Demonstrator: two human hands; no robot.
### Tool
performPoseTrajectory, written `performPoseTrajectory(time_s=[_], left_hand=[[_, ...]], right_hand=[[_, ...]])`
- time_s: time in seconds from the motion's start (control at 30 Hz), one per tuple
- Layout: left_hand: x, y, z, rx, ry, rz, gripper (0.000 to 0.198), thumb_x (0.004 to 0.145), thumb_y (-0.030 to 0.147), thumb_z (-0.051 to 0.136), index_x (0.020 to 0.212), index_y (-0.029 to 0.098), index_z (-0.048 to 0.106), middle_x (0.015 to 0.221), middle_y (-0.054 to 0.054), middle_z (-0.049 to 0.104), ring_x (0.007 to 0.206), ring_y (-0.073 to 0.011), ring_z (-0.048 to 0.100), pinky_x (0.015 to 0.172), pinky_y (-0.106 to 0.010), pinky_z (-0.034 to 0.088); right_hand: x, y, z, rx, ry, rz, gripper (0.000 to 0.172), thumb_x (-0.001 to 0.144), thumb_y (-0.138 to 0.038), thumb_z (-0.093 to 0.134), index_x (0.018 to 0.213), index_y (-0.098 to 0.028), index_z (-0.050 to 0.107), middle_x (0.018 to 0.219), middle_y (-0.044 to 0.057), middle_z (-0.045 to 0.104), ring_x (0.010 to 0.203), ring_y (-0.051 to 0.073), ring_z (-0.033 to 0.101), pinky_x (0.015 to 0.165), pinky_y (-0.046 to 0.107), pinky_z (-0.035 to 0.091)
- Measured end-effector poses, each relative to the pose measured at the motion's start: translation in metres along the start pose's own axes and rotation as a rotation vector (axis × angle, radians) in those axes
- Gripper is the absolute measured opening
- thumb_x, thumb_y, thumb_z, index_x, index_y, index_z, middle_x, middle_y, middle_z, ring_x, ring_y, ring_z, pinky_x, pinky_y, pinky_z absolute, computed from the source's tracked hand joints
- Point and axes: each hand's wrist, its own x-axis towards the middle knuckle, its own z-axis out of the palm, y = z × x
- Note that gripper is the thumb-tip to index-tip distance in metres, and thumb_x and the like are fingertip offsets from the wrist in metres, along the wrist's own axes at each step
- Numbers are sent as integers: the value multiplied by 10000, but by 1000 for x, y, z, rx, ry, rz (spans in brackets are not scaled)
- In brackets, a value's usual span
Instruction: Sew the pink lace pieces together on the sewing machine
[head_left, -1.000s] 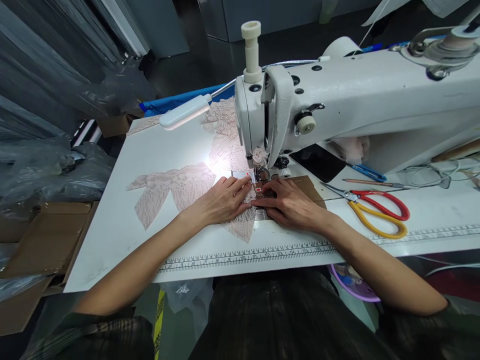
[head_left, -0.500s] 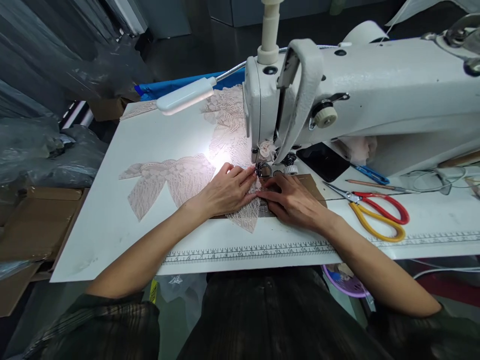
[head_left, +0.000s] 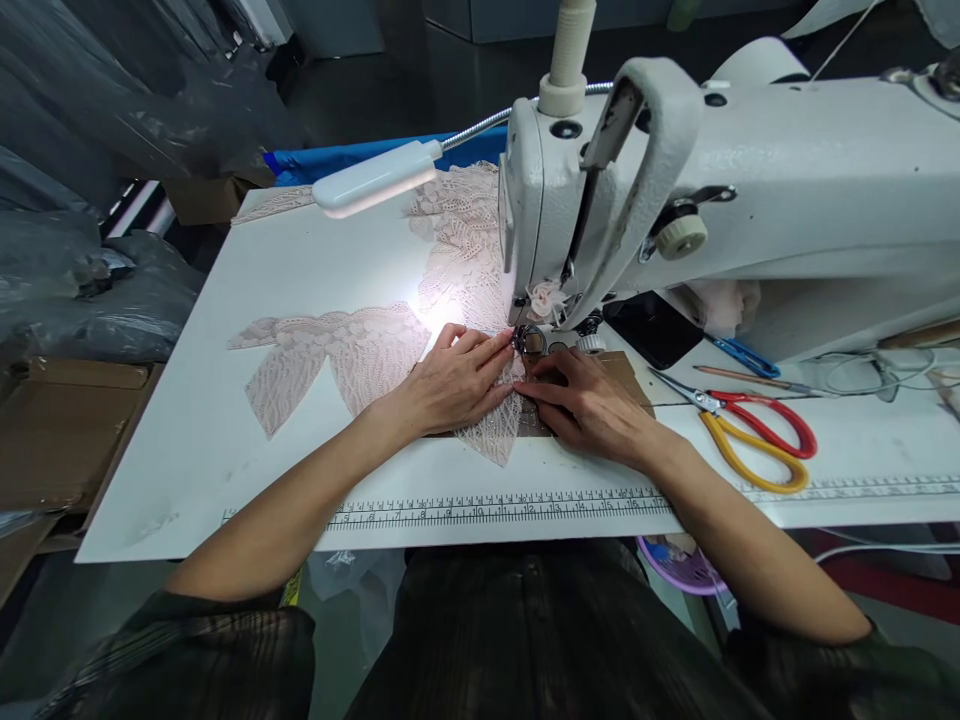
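Lace piece: a pale pink lace piece [head_left: 360, 350] with a fine net pattern and scalloped edges; it lies flat on the white worktop [head_left: 225, 470], in the bright spot of the lamp [head_left: 367, 178], and its right end is at the presser foot [head_left: 529, 340] of the sewing machine [head_left: 750, 180].
Left hand: the left hand [head_left: 457, 380] lies palm down on the lace, wrist to the near left; its fingers [head_left: 491, 350] are stretched, close side by side, and press the cloth flat, clamped on nothing.
Right hand: the right hand [head_left: 592, 405] lies palm down just right of the left one; its fingers [head_left: 551, 385] are also flat and together on the lace edge, with the tips almost at the foot.
Direction: the long axis goes left to right across the worktop; two wing-like ends spread to the left, and a pointed corner shows toward the near edge, between the two wrists.
Under the hands: a brown card [head_left: 626, 372] lies partly below the right hand.
Far side: a second lace [head_left: 457, 240] lies behind the needle.
Right side: scissors [head_left: 750, 435] with red and yellow handles, well apart from the hands.
Near edge: a printed ruler [head_left: 495, 508].
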Motion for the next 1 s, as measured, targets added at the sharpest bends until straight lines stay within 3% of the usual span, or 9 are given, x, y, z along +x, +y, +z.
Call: performPoseTrajectory(time_s=[0.37, 0.83, 1.0], left_hand=[[-2, 1, 4, -13, 47, -10, 442, 1022, 400, 393, 1298, 99, 564, 1448, -194, 510, 1116, -318, 547, 919, -490, 380], [-3, -1, 5, -112, 75, -51, 403, 1006, 369, 440, 1297, 120, 562, 1424, -174, 540, 1221, -326, 527, 1008, -521, 342], [0, 0, 8, -65, 185, -62, 328, 1005, 359, 472, 1198, 135, 615, 1298, -154, 638, 1141, -287, 592, 988, -499, 360]], right_hand=[[2, 9, 4, 52, 62, -64, 371, 887, -175, 567, 1208, -302, 703, 1093, 92, 615, 1063, 270, 526, 937, 487, 479], [2, 4, 5, 20, 65, -24, 295, 926, -203, 531, 1163, -236, 704, 1098, 112, 600, 1071, 273, 517, 962, 484, 467], [3, 3, 7, 7, 93, -14, 310, 922, -167, 518, 1172, -216, 695, 1102, 124, 578, 1080, 279, 496, 968, 484, 475]])
